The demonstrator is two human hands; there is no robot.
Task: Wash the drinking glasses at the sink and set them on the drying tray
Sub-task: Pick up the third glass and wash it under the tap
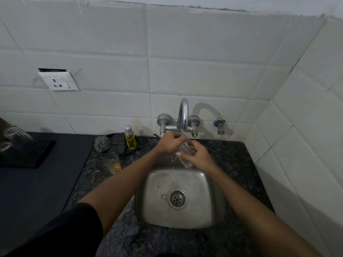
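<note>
Held under the tap (182, 115), over the sink (209, 217): clear glass (183, 156), tilted, mouth toward left hand (171, 142); gripped by right hand (197, 153) around its body, left fingers closed at rim; drying tray (37, 154) well left of left hand.

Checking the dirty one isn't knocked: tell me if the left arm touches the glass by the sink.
Apart. Head view shows bare counter between the left arm and the glass.

I count four clear drinking glasses: one in hand (182, 154), one orange-stained (112, 162), two on the dark tray (15, 135) (5, 146).
</note>
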